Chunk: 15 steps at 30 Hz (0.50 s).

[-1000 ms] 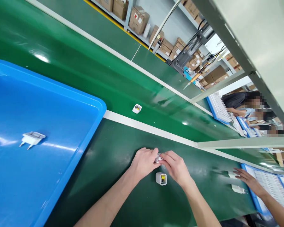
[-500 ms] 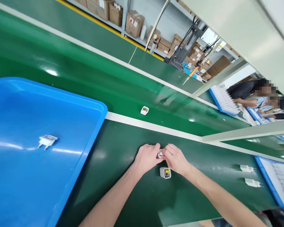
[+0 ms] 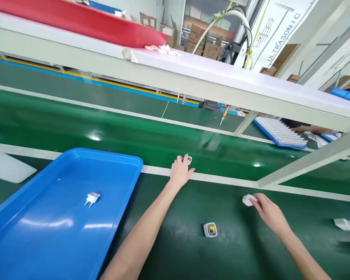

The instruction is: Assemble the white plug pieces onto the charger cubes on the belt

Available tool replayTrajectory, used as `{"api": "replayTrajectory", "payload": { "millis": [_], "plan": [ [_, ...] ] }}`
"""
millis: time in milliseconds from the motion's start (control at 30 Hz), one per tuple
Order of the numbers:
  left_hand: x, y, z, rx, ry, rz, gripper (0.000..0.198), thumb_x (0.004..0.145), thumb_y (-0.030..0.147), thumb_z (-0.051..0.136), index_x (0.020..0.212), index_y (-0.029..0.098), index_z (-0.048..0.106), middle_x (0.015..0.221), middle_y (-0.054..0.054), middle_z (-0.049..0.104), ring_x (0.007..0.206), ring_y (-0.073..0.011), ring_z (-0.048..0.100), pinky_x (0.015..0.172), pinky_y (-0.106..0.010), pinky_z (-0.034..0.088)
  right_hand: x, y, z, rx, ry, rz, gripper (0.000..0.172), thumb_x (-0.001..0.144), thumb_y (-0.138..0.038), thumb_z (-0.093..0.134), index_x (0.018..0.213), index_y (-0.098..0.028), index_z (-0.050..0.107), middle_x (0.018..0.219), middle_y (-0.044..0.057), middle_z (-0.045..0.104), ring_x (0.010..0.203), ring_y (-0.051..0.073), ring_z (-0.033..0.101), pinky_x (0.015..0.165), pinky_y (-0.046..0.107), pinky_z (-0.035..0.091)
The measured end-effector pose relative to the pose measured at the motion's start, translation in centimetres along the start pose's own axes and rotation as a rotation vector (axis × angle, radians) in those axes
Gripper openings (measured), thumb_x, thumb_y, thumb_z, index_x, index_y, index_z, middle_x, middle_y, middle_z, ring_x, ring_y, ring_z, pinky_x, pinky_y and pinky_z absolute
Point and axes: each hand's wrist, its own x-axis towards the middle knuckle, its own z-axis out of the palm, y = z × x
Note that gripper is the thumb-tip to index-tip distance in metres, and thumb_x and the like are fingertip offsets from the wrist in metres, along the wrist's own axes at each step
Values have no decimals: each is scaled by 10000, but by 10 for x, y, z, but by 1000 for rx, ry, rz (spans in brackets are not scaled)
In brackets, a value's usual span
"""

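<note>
Left hand (image 3: 180,172) stretches to the conveyor belt (image 3: 151,136), fingers touching a small charger shell (image 3: 189,159), while right hand (image 3: 266,210) pinches a white plug (image 3: 247,200) against the tabletop (image 3: 175,217) — hands wide apart, and the belt could carry that shell away.

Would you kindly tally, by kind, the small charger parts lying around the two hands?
Open housings showing yellow: 2 (one at the left hand, one on the bench)
White plug piece in the blue tray: 1
White piece at the right hand: 1
Total: 4
</note>
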Motion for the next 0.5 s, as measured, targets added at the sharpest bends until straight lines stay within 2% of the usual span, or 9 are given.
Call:
{"api": "replayTrajectory", "payload": {
  "millis": [100,167,200,267,333,433,500],
  "plan": [
    [42,7,-5,32,-9,2,409,965,323,595,1340,189,499,1306,-165,554,1179,-300,614,942,-378,482,-19,42,-12,-98,100,217,664,946,-790,273,1134,-214,544,1080,125,660,744,292,685,551,367,483],
    [47,16,-5,47,-23,29,305,937,273,634,1223,192,568,1212,-128,600,1133,-271,640,921,-342,493,-25,43,-25,-83,167,289,747,917,-832,283,1206,-188,527,1062,145,648,772,309,683,553,374,489],
    [41,20,-3,52,-20,42,269,929,285,649,1173,190,584,1180,-117,612,1110,-262,650,912,-331,497,-26,36,-32,-41,176,298,735,920,-825,302,1204,-187,531,1001,128,646,767,300,677,564,369,494],
    [15,29,5,59,-6,60,267,937,356,641,1136,188,582,1145,-108,627,1065,-256,668,884,-326,506,-25,9,-40,93,131,259,630,952,-767,362,1171,-205,546,850,61,620,718,256,652,595,347,505],
    [-24,36,19,68,-4,61,279,970,397,578,1156,189,562,1105,-106,646,1009,-257,689,839,-329,514,-19,-32,-39,249,12,139,493,999,-666,409,1177,-227,549,785,15,589,674,209,617,633,327,513],
    [-83,45,39,84,-56,35,295,1002,423,512,1159,178,558,1002,-103,680,901,-260,719,751,-316,518,-2,-96,-24,413,-187,-90,352,1034,-535,463,1231,-255,543,848,11,602,712,191,612,681,326,523],
    [-111,46,41,95,-97,0,403,991,509,513,1175,154,560,956,-118,692,857,-279,731,700,-309,519,11,-130,-10,468,-282,-198,289,1040,-472,488,1226,-262,554,889,11,604,728,185,612,691,331,528]
  ]
}}
